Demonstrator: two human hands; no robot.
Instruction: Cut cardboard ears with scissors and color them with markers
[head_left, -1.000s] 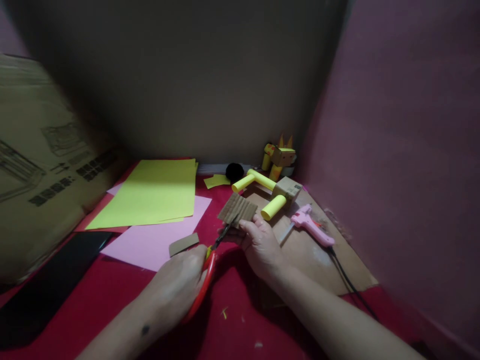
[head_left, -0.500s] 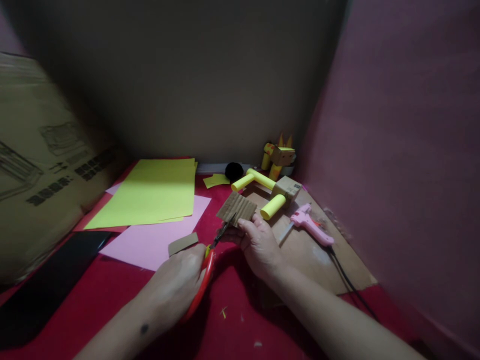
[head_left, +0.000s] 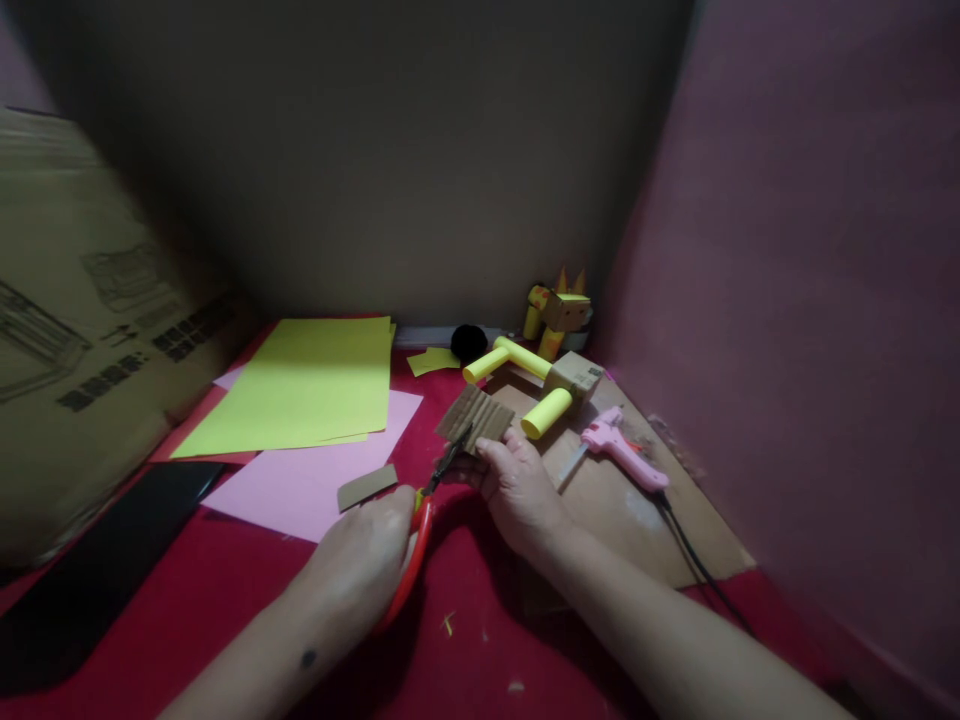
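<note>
My left hand (head_left: 371,540) grips red-handled scissors (head_left: 413,570), whose dark blades reach up and right to the lower edge of a ridged cardboard piece (head_left: 478,414). My right hand (head_left: 521,490) pinches that cardboard at its lower right, thumb on top, other fingers underneath and partly hidden. Just past my left hand lies a small cardboard strip (head_left: 367,487), on pink paper (head_left: 300,492). Beyond the right hand stands a yellow paper-tube figure with a small cardboard box (head_left: 573,376) at one end. A pink glue gun (head_left: 622,450) rests right of the right hand.
A cardboard sheet (head_left: 660,540) lies under the glue gun, whose black cord trails rightward. Yellow paper (head_left: 300,385) is at the left, with a black flat object (head_left: 105,580) before it. A finished-looking giraffe-like figure (head_left: 561,312) stands at the back. A large carton (head_left: 97,330) and walls surround the red surface.
My left hand and the scissors have shifted slightly to the right, with the blades still at the cardboard. My right hand stays nearly in place.
</note>
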